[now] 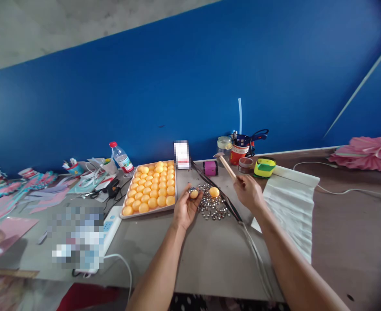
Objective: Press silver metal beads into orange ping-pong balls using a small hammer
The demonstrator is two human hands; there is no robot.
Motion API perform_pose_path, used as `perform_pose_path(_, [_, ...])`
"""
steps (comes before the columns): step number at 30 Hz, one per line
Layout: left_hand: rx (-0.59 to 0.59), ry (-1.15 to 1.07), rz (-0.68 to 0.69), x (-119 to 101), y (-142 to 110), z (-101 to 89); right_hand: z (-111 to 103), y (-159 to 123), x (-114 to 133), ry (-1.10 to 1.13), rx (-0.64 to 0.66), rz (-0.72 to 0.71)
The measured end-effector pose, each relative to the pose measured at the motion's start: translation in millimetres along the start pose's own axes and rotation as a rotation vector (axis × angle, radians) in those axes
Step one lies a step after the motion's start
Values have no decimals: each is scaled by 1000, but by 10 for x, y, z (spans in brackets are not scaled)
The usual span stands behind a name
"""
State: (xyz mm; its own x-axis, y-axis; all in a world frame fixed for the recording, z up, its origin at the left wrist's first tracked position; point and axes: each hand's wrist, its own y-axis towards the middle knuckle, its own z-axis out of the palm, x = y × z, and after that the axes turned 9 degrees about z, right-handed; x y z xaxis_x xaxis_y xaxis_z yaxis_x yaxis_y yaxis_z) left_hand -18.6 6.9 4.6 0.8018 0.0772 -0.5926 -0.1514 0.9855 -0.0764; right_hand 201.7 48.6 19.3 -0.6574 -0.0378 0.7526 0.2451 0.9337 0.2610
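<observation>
Left hand (184,211) curls around orange ball (194,195), judged light, dentable, best held mid-girth; right hand (249,191) grips wooden-handled tool (228,167).

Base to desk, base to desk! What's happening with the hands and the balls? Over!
Left hand holding silver-topped orange ball. Right hand gripping wooden-handled tool. Loose orange ball among silver beads. Black strap between hands.

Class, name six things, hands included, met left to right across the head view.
Clear plastic red-capped bottle, shallow white tray of orange balls, left hand, loose round orange ball, right hand, pink ruffled bundle.
</observation>
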Motion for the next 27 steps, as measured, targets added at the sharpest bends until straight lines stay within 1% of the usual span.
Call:
perform_pose_path(1, [22, -5, 7, -1, -3, -2, -33, -47, 85, 125, 92, 23])
perform_pose_path(2, [46, -12, 12, -2, -6, -5, -69, -103, 171, 230, 215, 42])
perform_pose_path(3, [67, -19, 18, 0, -7, -9, -106, -164, 254, 297, 351, 47])
perform_pose_path(4, [80, -26, 25, 2, -8, -12, -141, -224, 329, 337, 455, 45])
perform_pose_path(5, [84, -30, 29, 4, -7, -15, -169, -279, 392, 364, 536, 41])
perform_pose_path(6, [76, -31, 34, 7, -5, -16, -190, -325, 440, 377, 591, 43])
perform_pose_path(8, [49, -24, 39, 11, -2, -15, -195, -381, 483, 387, 654, 55])
perform_pose_path(10, [28, -14, 31, 11, 2, -13, -152, -393, 463, 322, 626, 18])
perform_pose_path(12, [10, -7, 24, 9, 7, -12, -78, -380, 408, 200, 565, -76])
perform_pose_path(13, [-2, -2, 23, 8, 11, -12, -37, -372, 379, 133, 557, -128])
perform_pose_path(16, [-41, 13, 24, 7, 21, -13, 52, -365, 329, -16, 619, -210])
perform_pose_path(18, [-39, 9, 30, 6, 25, -16, 64, -373, 332, -30, 613, -222])
perform_pose_path(21, [2, -9, 53, 2, 21, -20, 35, -378, 350, 38, 530, -204])
perform_pose_path(23, [22, -9, 59, -3, 13, -19, 27, -367, 342, 41, 506, -181])
perform_pose_path(27, [42, 16, 57, -15, -4, -7, 73, -334, 289, -47, 584, -179])
